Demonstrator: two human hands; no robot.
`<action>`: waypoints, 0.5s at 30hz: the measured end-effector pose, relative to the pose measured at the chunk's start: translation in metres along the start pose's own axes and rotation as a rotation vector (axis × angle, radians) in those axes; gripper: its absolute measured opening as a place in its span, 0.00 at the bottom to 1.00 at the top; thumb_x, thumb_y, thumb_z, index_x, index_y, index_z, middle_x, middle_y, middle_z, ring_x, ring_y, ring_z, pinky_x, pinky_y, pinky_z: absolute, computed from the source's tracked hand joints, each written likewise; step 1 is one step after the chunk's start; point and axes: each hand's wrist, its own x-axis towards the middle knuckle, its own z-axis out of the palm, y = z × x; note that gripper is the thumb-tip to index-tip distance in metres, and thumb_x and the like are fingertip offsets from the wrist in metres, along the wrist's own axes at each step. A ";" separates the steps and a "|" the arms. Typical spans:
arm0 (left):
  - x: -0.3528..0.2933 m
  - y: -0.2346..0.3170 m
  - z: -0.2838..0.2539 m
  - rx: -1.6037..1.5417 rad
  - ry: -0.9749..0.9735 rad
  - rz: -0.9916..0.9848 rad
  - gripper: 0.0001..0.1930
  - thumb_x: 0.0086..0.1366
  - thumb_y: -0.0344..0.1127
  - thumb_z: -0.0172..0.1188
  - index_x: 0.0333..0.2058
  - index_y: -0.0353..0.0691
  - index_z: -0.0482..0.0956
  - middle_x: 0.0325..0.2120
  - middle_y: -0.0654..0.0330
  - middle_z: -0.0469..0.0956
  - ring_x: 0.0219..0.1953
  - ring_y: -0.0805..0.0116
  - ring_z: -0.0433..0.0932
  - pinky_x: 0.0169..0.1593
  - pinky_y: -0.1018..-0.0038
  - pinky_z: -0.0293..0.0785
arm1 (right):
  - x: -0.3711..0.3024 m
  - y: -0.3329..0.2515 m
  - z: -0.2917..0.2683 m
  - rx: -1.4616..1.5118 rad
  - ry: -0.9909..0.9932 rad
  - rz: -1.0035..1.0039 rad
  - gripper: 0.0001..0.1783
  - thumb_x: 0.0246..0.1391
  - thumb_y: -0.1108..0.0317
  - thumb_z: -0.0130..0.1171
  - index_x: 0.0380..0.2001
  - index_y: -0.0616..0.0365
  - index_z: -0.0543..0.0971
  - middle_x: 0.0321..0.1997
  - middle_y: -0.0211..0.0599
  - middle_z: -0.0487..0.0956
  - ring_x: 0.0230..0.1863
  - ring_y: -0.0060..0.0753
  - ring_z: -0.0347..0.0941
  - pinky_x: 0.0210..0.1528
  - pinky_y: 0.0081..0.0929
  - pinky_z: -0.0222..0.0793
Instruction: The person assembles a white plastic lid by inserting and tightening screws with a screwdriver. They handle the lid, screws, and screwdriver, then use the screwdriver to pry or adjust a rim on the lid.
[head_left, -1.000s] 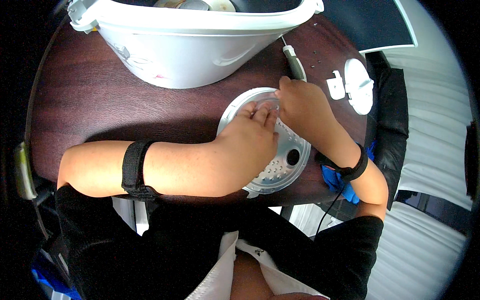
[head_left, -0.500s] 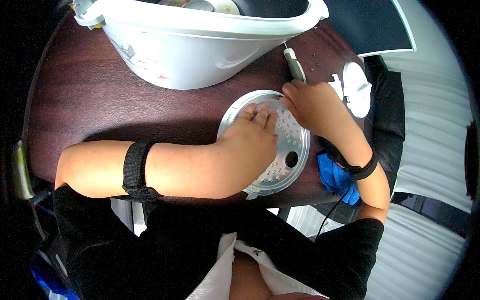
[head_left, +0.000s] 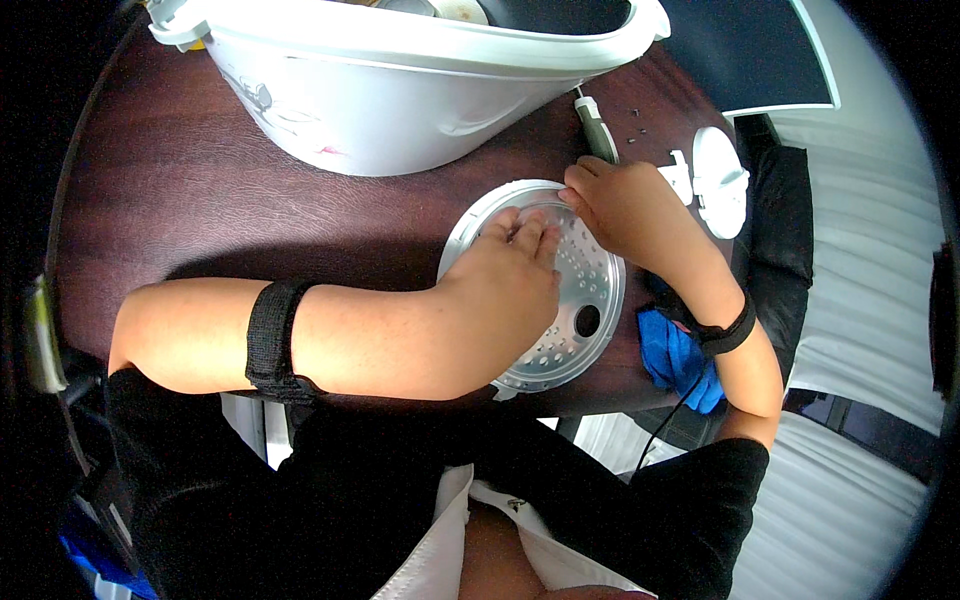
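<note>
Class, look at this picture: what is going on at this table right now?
A person is working with both hands on a round perforated metal plate lying flat on a dark wooden table. The left hand presses down on the plate, while the right hand rests its fingers at the plate's far rim. A large white appliance body stands behind it. A small tool with a dark handle and a white plastic part lie nearby, untouched.

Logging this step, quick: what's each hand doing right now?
Left hand: palm down, fingers pressed on the round perforated silver metal disc; not gripping.
Right hand: fingers curled at the disc's upper rim; whether it pinches anything cannot be told.
</note>
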 end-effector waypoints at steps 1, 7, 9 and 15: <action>0.000 0.000 0.001 0.006 0.010 0.005 0.22 0.60 0.34 0.52 0.54 0.36 0.72 0.60 0.41 0.64 0.65 0.47 0.61 0.66 0.56 0.55 | 0.000 0.000 0.002 0.034 -0.004 0.028 0.06 0.53 0.67 0.55 0.32 0.57 0.76 0.33 0.39 0.78 0.31 0.43 0.79 0.28 0.35 0.75; -0.001 0.000 0.001 0.012 0.022 0.005 0.22 0.60 0.35 0.52 0.54 0.36 0.72 0.61 0.41 0.64 0.65 0.47 0.61 0.66 0.56 0.55 | 0.000 -0.004 0.007 0.060 -0.030 0.083 0.06 0.53 0.71 0.53 0.34 0.60 0.74 0.34 0.42 0.77 0.32 0.45 0.79 0.31 0.37 0.76; 0.000 0.001 0.002 0.015 0.007 0.001 0.22 0.60 0.35 0.51 0.54 0.36 0.72 0.61 0.41 0.64 0.65 0.47 0.61 0.66 0.56 0.55 | -0.001 -0.003 0.006 0.055 -0.021 0.050 0.07 0.53 0.72 0.53 0.35 0.61 0.73 0.35 0.43 0.77 0.32 0.46 0.79 0.31 0.38 0.77; -0.001 0.001 0.000 0.046 0.012 0.003 0.22 0.61 0.35 0.51 0.54 0.37 0.72 0.61 0.41 0.64 0.64 0.47 0.62 0.66 0.56 0.55 | 0.000 -0.003 0.007 0.085 -0.060 0.088 0.07 0.53 0.72 0.53 0.36 0.62 0.72 0.36 0.45 0.76 0.35 0.48 0.78 0.33 0.38 0.77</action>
